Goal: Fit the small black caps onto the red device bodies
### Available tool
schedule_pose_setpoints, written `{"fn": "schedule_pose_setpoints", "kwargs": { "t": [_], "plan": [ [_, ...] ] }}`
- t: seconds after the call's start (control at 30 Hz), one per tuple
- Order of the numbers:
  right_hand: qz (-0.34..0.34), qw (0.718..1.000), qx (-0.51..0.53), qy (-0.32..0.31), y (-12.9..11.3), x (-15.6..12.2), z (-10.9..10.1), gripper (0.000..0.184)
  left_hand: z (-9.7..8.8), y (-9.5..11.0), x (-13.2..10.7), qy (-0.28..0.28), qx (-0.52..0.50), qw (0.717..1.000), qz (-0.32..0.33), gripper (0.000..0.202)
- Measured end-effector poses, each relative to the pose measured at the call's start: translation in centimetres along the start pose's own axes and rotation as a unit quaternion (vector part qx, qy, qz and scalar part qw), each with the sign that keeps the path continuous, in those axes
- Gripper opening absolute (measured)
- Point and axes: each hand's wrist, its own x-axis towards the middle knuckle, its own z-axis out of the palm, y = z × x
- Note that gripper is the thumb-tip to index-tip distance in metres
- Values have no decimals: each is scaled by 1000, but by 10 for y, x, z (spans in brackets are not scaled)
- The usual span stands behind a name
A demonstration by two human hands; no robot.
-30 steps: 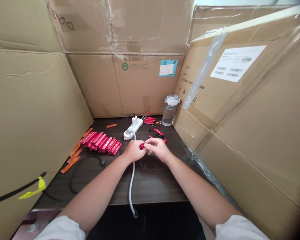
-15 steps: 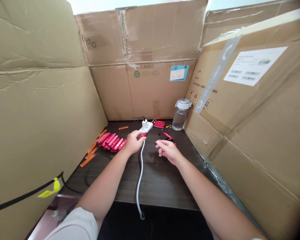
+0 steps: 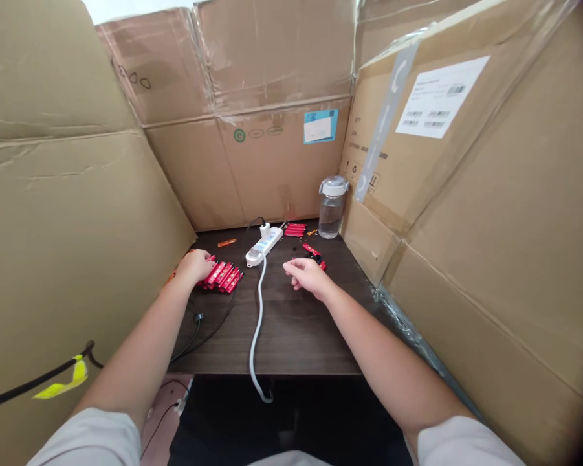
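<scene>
Recording, from the head view, two bare hands over a dark wood-grain desk [image 3: 281, 343]. The left hand [image 3: 195, 267] lies against the end of a row of glossy red rectangular bars [image 3: 222, 276], about six showing; the count is uncertain because the hand covers the row's end, and whether its fingers are closed on a bar cannot be told. The right hand [image 3: 308, 277] is open, fingers loosely extended, holding nothing, and sits just short of one small heap of red and black pieces [image 3: 314, 257]. Between the hands lies one white power strip [image 3: 264, 246] with one white plug [image 3: 265, 230] and a white cable [image 3: 258, 330]. Farther back stand one clear plastic bottle with a white lid [image 3: 332, 208] and one bundle of red bars [image 3: 295, 229]. Brown cardboard panels [image 3: 77, 213] wall the desk.
</scene>
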Motion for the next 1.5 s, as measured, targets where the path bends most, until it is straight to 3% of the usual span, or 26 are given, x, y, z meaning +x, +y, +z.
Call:
{"fn": "schedule_pose_setpoints", "kwargs": {
  "t": [0.23, 0.33, 0.5, 0.63, 0.77, 0.93, 1.03, 1.23, 1.37, 1.5],
  "plan": [
    [-3, 999, -33, 39, 3, 6, -8, 20, 6, -1, 2, 6, 18, 1000, 5, 38],
    [-26, 992, -86, 86, 4, 12, -17, 22, 7, -2, 3, 11, 23, 1000, 13, 36],
    [-93, 933, -259, 234, 6, 21, -45, 20, 6, -1, 2, 3, 24, 1000, 12, 39],
    [-67, 885, -372, 272, 11, 27, -69, 21, 2, 2, -3, 48, 19, 998, 32, 36],
    [-67, 872, -419, 245, 15, 29, -73, 18, -6, 23, -15, 122, -37, 988, 82, 32],
    [-149, 852, -476, 159, 15, 22, -51, 18, -5, 67, -40, 179, -144, 951, 206, 26],
    [-180, 827, -523, 105, 16, 19, -38, 20, 9, 86, -51, 167, -181, 940, 235, 26],
    [-129, 800, -583, 63, 17, 17, -28, 18, 42, 106, -63, 125, -226, 922, 290, 21],
    [-87, 797, -593, 71, 13, 16, -25, 17, 42, 121, -67, 100, -259, 908, 314, 19],
    [-38, 812, -577, 75, 8, 12, -23, 19, 35, 143, -69, 70, -330, 887, 315, 18]
  ]
}}
